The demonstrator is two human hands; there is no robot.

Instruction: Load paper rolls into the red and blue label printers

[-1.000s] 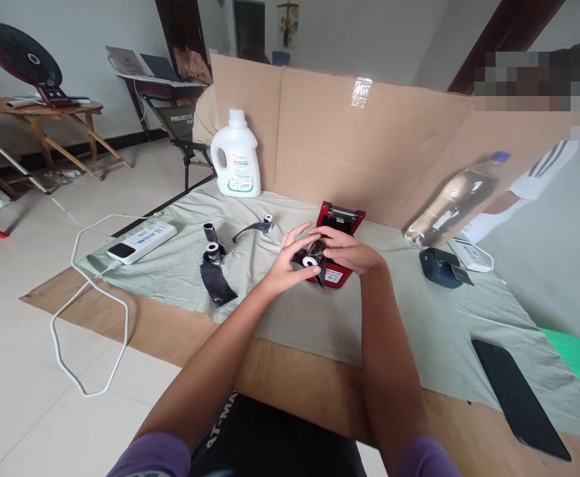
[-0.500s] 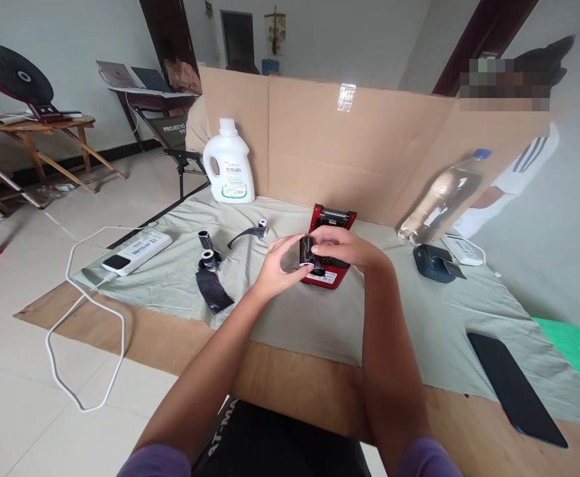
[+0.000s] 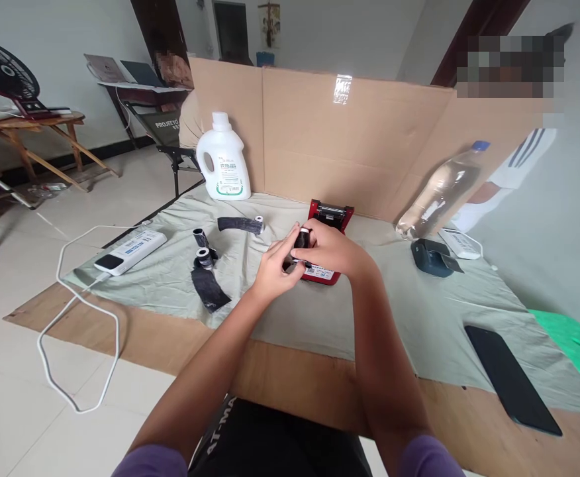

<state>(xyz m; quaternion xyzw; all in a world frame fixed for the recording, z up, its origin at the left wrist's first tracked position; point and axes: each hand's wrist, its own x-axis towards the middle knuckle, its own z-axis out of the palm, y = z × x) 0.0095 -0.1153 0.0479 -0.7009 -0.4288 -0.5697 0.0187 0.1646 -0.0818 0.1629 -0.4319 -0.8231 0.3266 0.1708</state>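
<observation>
Head view: two hands [image 3: 334, 249] clamp fingers [image 3: 281, 252] round one black roll [image 3: 301, 241], three more rolls [image 3: 203, 260] leftward.

Walls [image 3: 64, 26] plain pale grey, dark skirting [image 3: 106, 150] at left. Floor [image 3: 2, 411] is light tile. Left: folding wooden table [image 3: 74, 119] with a fan [image 3: 6, 69] on top. Beyond it, a desk [image 3: 151, 98] and a dark folding chair [image 3: 155, 124] (lettering on the backrest). Far wall [image 3: 359, 40]: dark doorway [image 3: 230, 33], hanging scroll [image 3: 270, 23]. Dark brown frame [image 3: 479, 20] slants across upper right. Cardboard screen [image 3: 320, 146] stands along the far edge of the wooden worktable [image 3: 36, 311]. Light soft and even, glare on the screen's tape [image 3: 342, 89].
</observation>
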